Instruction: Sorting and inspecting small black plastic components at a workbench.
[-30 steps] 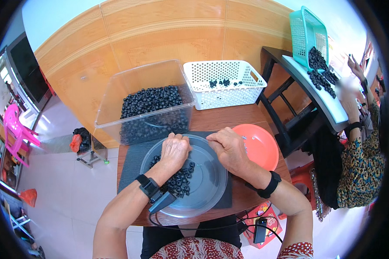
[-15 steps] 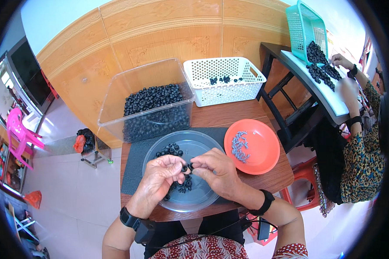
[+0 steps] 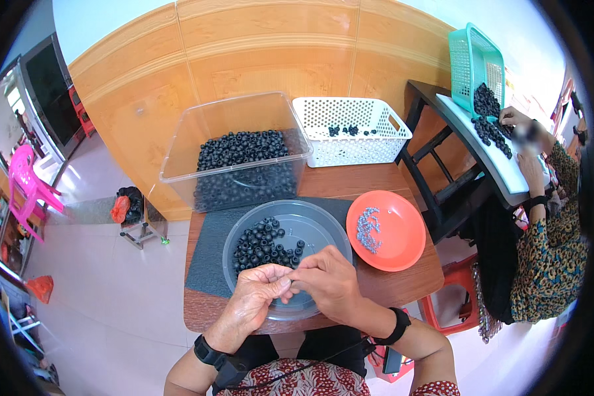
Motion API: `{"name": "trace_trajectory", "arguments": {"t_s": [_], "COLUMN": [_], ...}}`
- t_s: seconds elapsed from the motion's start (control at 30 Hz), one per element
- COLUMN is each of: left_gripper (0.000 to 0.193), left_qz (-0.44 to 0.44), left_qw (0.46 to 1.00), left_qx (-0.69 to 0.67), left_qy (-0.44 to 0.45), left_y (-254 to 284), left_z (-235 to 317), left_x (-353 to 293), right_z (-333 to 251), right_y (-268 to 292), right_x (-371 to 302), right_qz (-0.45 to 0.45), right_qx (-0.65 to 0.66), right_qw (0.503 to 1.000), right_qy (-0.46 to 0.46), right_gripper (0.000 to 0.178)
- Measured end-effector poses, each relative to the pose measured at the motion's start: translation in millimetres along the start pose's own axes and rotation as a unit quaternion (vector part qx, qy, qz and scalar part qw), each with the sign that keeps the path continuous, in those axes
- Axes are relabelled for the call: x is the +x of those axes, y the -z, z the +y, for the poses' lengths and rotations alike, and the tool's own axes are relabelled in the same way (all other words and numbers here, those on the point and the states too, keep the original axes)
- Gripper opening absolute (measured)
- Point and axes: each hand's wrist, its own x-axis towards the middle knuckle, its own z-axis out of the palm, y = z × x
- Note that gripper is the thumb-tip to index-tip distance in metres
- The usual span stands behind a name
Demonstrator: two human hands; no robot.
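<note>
Over the near edge of a clear round plastic tray (image 3: pixel 340 243), my two hands meet with their fingertips pinched together. My left hand (image 3: pixel 261 298) is closed, thumb against fingers. My right hand (image 3: pixel 332 284) is also closed, its fingertips touching those of the left. Whatever lies between them is hidden by the fingers. Inside the tray, small black ring-like parts (image 3: pixel 261 243) are heaped toward the left, just beyond my left hand. An orange-red plate (image 3: pixel 402 241) to the right holds small grey-blue pieces (image 3: pixel 367 231).
A clear bin (image 3: pixel 244 188) full of black parts stands behind the tray, beside a white perforated basket (image 3: pixel 350 155) with several more. A dark mat (image 3: pixel 208 254) lies on the wooden table (image 3: pixel 402 287). At right, a co-worker's hands (image 3: pixel 518 122) are near a tipped green basket (image 3: pixel 462 66).
My hands have moved down toward the tray's near edge, baring more black parts. The small black pieces seen at my fingertips before are now hidden. The whole view has shifted slightly.
</note>
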Motion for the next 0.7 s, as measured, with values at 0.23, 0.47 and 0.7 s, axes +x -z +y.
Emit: {"name": "trace_trajectory", "arguments": {"t_s": [0.23, 0.47, 0.7], "left_gripper": [0.015, 0.013, 0.015], "left_qz": [0.076, 0.079, 0.089], "left_qw": [0.995, 0.994, 0.993], "left_qx": [0.023, 0.000, -0.004], "left_qy": [-0.061, -0.072, -0.078], "left_y": [10, 13, 18], "left_z": [3, 0, -2], "left_x": [-1, -1, 1], "right_z": [66, 98, 98], "right_y": [-17, -48, -54], "right_x": [34, 51, 49], "right_qz": [-0.079, -0.225, -0.233], "right_qx": [-0.054, -0.226, -0.223], "right_qw": [0.992, 0.944, 0.945], "right_qy": [-0.083, -0.081, -0.056], "right_gripper": [0.012, 0.013, 0.008]}}
